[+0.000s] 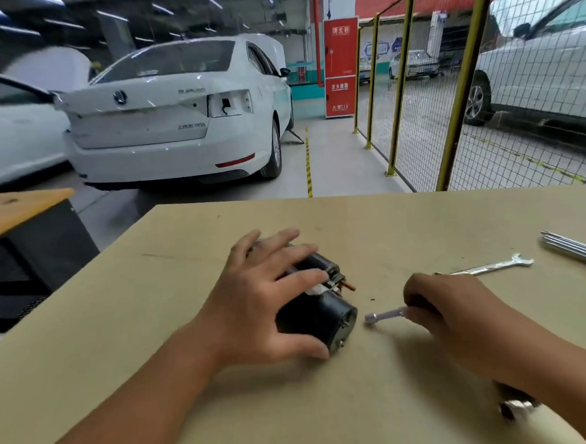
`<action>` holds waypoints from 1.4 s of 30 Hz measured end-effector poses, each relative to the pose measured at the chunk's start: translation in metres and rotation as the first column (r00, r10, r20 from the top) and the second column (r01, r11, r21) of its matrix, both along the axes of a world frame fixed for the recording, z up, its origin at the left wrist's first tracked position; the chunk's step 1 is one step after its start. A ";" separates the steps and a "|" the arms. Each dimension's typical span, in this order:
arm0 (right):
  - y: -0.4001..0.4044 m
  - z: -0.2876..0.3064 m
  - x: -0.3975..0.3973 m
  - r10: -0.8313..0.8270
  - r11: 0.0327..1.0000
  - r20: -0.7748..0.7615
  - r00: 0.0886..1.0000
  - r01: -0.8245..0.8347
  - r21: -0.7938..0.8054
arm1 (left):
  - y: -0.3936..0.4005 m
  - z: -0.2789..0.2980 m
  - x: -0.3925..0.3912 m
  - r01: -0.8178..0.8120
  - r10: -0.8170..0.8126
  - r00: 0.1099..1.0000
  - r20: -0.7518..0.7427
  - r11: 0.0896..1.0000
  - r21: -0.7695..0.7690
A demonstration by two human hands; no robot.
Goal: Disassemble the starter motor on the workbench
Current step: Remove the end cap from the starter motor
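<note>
Lying on its side near the middle of the tan workbench (192, 410), the black starter motor (317, 308) is steadied by the left hand (261, 300), fingers spread flat over it. Just right of it, the right hand (453, 312) grips a nut driver (384, 316). Farther right lie an open-end wrench (491, 267) and a screwdriver (571, 248). Beyond stand a white sedan (166, 116), a red fire cabinet (340, 67) and yellow-posted mesh fencing (460, 90).

Left hand (261, 300) lies palm-down with fingers spread; right hand (453, 310) is curled in a grip.
</note>
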State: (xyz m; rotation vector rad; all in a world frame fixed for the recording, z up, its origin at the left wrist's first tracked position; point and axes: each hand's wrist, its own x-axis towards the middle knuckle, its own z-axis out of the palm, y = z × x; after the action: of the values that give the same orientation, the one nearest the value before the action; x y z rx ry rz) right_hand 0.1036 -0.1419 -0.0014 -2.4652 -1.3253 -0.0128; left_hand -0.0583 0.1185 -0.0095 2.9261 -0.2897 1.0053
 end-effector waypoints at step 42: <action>0.002 -0.009 -0.008 0.059 0.971 -0.257 0.965 0.004 0.239 | -0.038 -0.018 0.025 -0.071 0.054 0.986 0.157 0.991 0.110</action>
State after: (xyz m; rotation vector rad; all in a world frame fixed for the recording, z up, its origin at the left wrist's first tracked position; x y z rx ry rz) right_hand 0.0954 -0.1397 -0.0099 -2.1616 -1.1701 0.1486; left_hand -0.0335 0.0800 -0.0280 2.9811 -0.2705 1.2683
